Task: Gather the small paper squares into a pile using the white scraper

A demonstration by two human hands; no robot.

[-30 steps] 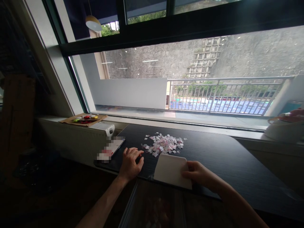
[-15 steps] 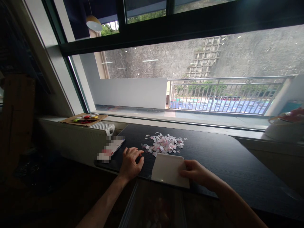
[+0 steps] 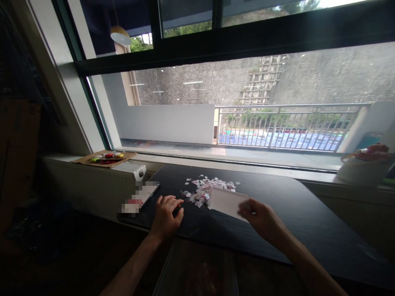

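Note:
My right hand (image 3: pixel 259 214) grips a thin white square board (image 3: pixel 227 201) by its right edge. The board is tilted over the dark table (image 3: pixel 277 195), its far left part against a pile of small white and pink paper scraps (image 3: pixel 202 192). It hides some of the scraps. My left hand (image 3: pixel 168 213) rests at the table's near left part, left of the pile. Its fingers are loosely bent and the thumb stands apart, with nothing held. Below the table's near edge is a clear plastic bin or bag (image 3: pixel 171 263), dim and hard to make out.
A partly blurred, flat item (image 3: pixel 145 197) lies at the table's left edge. Beyond it are a white heater (image 3: pixel 131 168) and brown paper (image 3: pixel 83 159) with colourful pieces on the sill. A white container (image 3: pixel 354 170) stands at right by the window.
The board has moved away from the table's near edge, up to the pile, and is more tilted. My left hand has barely moved. The whole view has shifted slightly.

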